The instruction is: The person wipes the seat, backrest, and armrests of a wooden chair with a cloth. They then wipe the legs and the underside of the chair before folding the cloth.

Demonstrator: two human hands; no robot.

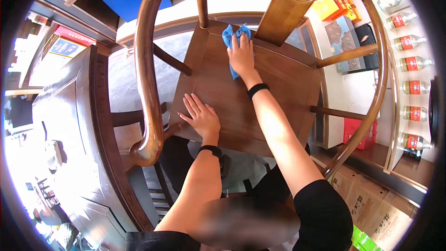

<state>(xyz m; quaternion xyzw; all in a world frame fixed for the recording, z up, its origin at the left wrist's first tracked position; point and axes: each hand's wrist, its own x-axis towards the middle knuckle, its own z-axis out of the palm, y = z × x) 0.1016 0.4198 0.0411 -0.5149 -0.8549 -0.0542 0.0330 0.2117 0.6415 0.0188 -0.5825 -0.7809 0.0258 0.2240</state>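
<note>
Now keep your right hand (241, 56) pressing the crumpled blue cloth (234, 42) flat; your open left hand (200, 117) steadies the dark wooden chair seat (278, 93) nearer you.

A bright blue cloth (234, 42) lies on the dark brown wooden chair seat (274, 88); red-labelled clear bottles (413, 88) stand at three o'clock.

Chair seat (241, 97), centre of frame: dark brown wood, smooth, with a soft satin sheen. Curved armrest rail (146, 74), left of centre: polished wood, glossier, with worn pale spots near its lower end. Blue cloth (232, 37), upper centre: soft, matt, crumpled fabric. Bottles (413, 88), right edge: clear and glossy, with red labels.
</note>
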